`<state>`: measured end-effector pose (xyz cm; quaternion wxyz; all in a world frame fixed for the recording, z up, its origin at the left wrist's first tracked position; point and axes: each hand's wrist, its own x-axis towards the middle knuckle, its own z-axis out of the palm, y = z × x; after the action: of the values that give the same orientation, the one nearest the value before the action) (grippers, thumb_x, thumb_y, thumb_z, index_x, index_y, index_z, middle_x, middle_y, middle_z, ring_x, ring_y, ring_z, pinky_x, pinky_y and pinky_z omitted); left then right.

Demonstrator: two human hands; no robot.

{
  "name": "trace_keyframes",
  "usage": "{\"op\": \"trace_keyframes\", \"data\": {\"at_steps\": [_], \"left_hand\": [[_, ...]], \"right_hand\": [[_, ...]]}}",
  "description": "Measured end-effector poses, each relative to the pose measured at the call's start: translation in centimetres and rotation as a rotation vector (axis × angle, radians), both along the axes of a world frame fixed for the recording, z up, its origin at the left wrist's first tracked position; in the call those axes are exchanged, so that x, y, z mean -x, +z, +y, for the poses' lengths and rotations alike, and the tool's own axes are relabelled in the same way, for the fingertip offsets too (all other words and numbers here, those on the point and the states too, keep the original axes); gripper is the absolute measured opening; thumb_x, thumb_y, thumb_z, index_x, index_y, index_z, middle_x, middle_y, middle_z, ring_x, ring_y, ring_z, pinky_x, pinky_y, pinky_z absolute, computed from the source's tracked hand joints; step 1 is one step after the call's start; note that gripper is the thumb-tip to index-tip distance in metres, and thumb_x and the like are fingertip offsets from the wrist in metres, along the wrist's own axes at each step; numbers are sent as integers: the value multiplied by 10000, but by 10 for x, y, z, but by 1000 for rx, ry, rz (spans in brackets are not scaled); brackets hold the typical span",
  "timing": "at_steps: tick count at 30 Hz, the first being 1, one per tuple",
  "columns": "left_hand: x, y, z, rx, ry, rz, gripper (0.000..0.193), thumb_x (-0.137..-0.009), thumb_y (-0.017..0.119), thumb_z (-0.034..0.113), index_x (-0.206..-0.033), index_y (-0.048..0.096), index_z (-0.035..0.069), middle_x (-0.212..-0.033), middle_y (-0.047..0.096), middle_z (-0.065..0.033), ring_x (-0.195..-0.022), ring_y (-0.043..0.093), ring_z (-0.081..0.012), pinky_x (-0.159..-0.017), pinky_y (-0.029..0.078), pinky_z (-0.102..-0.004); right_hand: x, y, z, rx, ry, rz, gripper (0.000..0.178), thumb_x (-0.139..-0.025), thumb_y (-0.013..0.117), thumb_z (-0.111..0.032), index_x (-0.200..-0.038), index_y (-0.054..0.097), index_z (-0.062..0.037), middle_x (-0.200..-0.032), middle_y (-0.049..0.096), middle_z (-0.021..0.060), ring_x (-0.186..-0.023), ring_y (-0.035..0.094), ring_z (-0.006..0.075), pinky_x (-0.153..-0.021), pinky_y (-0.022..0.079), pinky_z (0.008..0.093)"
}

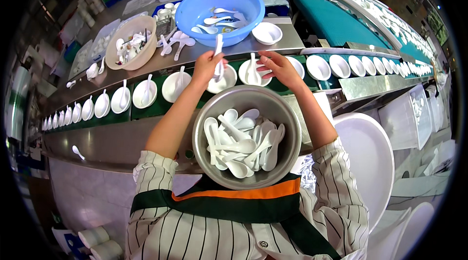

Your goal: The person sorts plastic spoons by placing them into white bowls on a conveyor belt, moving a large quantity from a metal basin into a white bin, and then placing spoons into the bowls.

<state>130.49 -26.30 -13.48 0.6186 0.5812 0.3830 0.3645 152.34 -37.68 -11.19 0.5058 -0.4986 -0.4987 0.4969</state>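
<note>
My left hand [205,69] is closed around a white soup spoon [219,51], held upright above a white bowl [225,83] on the green conveyor belt. My right hand [280,68] is empty with its fingers apart, just right of a second spoon [252,71] that stands in the neighbouring bowl [246,78]. Between my forearms, close to my body, sits a steel basin [199,135] filled with loose white spoons [236,147].
Bowls [145,95] with spoons line the belt leftward; plain bowls [319,68] line it rightward. Behind stand a blue tub [185,12] and a beige tub [151,31], both holding spoons, and a single bowl [267,33]. A teal conveyor [336,19] runs at the far right.
</note>
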Motion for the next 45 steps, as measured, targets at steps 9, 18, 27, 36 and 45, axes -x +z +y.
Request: {"op": "trace_keyframes", "data": {"at_steps": [9, 18, 27, 36, 45], "left_hand": [[47, -20, 2, -880, 389, 699, 175, -819, 570, 181, -906, 569, 29, -701, 599, -140, -666, 592, -276, -588, 430, -364], [-8, -3, -41, 135, -263, 94, 179, -832, 594, 174, -911, 558, 17, -725, 564, -19, -635, 526, -86, -575, 427, -235], [-14, -37, -5, -137, -39, 294, 224, -861, 502, 196, -807, 568, -12, -728, 610, -76, -639, 563, -125, -584, 428, -279], [-9, -22, 7, -612, 136, 563, 201, -755, 590, 185, -739, 546, -11, -668, 559, -186, -625, 533, -360, -581, 406, -419], [-14, -48, 21, -712, 138, 651, 228, -795, 565, 187, -686, 586, -12, -546, 559, -95, -500, 550, -179, -504, 408, -338]], "right_hand": [[54, 53, -57, -150, 417, -651, 334, -796, 627, -198, -1076, 571, -26, -986, 618, 117, -849, 612, 216, -730, 497, 305], [92, 18, -101, -411, 851, -1531, 681, -623, 726, -351, -1178, 458, -61, -978, 566, 173, -945, 558, 287, -787, 460, 382], [42, 71, -83, -246, 417, -711, 269, -722, 663, -160, -974, 606, -84, -724, 619, 142, -649, 604, 268, -618, 468, 344], [-71, 2, -8, -149, -413, -1152, 357, -666, 664, -207, -987, 612, -62, -768, 618, 205, -695, 608, 341, -646, 489, 403], [-71, -54, 18, -68, -432, -797, 380, -737, 654, -248, -1033, 581, -22, -719, 626, 176, -687, 623, 292, -634, 477, 363]]}}
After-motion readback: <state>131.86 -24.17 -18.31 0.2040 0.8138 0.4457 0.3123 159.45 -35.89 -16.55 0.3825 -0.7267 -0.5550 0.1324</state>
